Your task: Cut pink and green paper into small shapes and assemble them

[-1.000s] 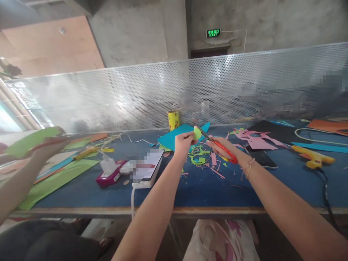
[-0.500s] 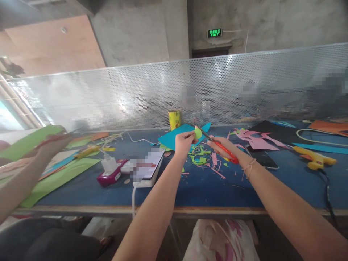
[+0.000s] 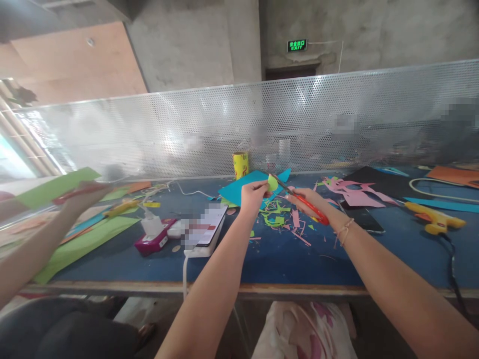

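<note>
My left hand (image 3: pixel 253 195) pinches a small light-green paper piece (image 3: pixel 272 183) above the blue table (image 3: pixel 277 254). My right hand (image 3: pixel 309 202) grips red-handled scissors (image 3: pixel 299 198), whose blades reach up to the paper piece. Below both hands lie several green and pink paper scraps (image 3: pixel 284 219). A teal paper sheet (image 3: pixel 239 189) lies just behind my left hand.
A co-worker's hand (image 3: pixel 80 195) at the left holds scissors against a green sheet (image 3: pixel 56 185). A phone on a white power bank (image 3: pixel 204 234), a purple charger (image 3: pixel 151 242), a yellow roll (image 3: pixel 240 165), a yellow glue gun (image 3: pixel 434 219), pink cut-outs (image 3: pixel 352 192) and a perforated metal screen (image 3: pixel 262 129) surround the work spot.
My hands have hardly moved; the scissors stay at the green paper piece. The co-worker's hand and green sheet at the left have shifted slightly to the right.
</note>
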Tool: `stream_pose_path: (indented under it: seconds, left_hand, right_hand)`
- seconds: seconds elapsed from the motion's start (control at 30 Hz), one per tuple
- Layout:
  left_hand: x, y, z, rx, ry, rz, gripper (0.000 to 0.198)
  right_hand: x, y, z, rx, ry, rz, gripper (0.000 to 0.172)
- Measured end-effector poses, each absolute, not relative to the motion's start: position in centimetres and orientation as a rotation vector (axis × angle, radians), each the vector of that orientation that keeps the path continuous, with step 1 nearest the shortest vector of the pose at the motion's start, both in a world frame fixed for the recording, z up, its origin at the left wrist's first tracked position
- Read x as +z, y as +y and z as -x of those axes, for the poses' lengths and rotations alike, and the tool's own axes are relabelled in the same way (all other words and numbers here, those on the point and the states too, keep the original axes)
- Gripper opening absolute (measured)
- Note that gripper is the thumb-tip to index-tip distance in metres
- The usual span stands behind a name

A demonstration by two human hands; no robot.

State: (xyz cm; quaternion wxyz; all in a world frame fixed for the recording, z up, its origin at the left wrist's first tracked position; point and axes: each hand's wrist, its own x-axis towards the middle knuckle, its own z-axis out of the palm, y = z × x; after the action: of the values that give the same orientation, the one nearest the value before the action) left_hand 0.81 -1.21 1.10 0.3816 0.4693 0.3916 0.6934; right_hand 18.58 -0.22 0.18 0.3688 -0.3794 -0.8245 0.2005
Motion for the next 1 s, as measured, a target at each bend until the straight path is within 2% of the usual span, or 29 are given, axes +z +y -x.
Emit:
stream_pose_path:
  seconds: [0.23,0.63,1.0]
  left_hand:
    - [1.4,-1.5,-0.6,1.747,1.056,-1.268,0.020]
    - [1.5,-1.5,-0.6,1.666,0.975,-1.205,0.018]
    - [1.5,-1.6,-0.4,1.566,0.980,-1.214,0.016]
  right_hand:
    - [1.1,-2.0,-18.3,0.603,-2.165,0.966,0.029]
    - [0.1,-0.4,-18.4,0.469,-2.170,0.982,0.034]
    - [0.7,-1.4,-18.5,0.611,-2.178,0.954,0.028]
